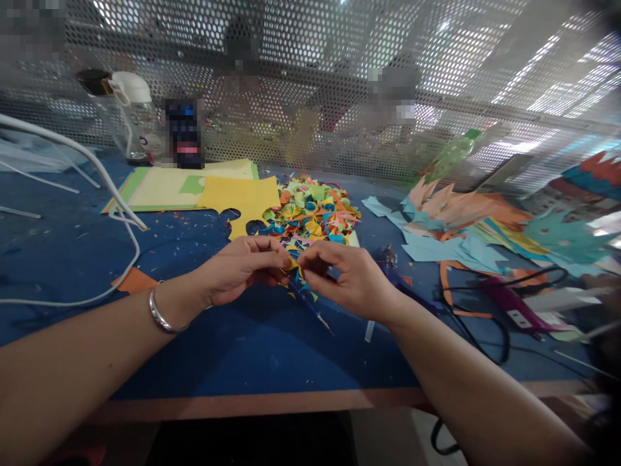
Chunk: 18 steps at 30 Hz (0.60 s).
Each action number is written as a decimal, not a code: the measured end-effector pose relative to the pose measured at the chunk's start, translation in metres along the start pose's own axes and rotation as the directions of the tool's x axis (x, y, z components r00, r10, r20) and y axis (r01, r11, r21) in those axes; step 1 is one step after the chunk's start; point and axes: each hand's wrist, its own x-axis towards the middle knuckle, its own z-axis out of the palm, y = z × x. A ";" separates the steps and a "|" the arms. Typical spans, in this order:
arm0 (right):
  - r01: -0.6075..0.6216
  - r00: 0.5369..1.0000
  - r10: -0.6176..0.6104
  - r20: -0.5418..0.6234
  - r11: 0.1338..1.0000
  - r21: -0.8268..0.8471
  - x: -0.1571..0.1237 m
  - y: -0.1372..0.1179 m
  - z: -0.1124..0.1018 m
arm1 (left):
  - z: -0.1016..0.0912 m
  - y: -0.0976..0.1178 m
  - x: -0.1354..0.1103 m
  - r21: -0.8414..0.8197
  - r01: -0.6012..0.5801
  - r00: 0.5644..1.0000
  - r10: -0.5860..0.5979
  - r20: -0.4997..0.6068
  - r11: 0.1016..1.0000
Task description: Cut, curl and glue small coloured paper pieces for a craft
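Between my two hands is a small yellow paper piece (292, 264), pinched at the fingertips. My left hand (250, 265), with a silver bangle on its wrist, grips the piece from the left. From the other side my right hand (334, 275) holds it with thumb and fingers closed. Just beyond them lies a heap of small colourful paper pieces (315, 210). A yellow sheet (242, 193) with rounded cut-outs rests left of the heap. Under my hands, a thin blue pen-like tool (313, 309) with a pointed metal tip lies on the blue table.
A stack of pale paper sheets (160, 188) sits at the back left, near a bottle (138, 120) and a lit phone (184, 133). A white cable (129, 259) loops at left. Blue and orange paper scraps (446, 249), black cables and a purple power strip (514, 304) occupy the right.
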 end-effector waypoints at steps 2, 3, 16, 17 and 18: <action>0.009 1.000 -0.009 0.010 1.000 0.001 0.000 -0.001 0.001 | -0.001 0.000 0.000 -0.010 0.053 0.999 -0.053 0.005 0.999; 0.010 1.000 -0.010 0.021 1.000 0.003 0.000 -0.001 0.001 | -0.002 0.001 0.001 -0.008 0.072 0.997 -0.072 0.013 0.997; -0.087 0.982 0.055 0.181 0.981 0.175 -0.002 -0.008 0.002 | -0.009 0.003 0.002 0.071 0.227 0.951 -0.236 0.198 0.971; -0.086 0.978 0.049 0.201 0.980 0.182 -0.002 -0.009 0.002 | -0.009 0.003 0.002 0.080 0.236 0.946 -0.248 0.208 0.968; -0.091 0.975 0.050 0.218 0.978 0.185 -0.002 -0.009 0.002 | -0.009 0.002 0.002 0.089 0.245 0.942 -0.259 0.213 0.965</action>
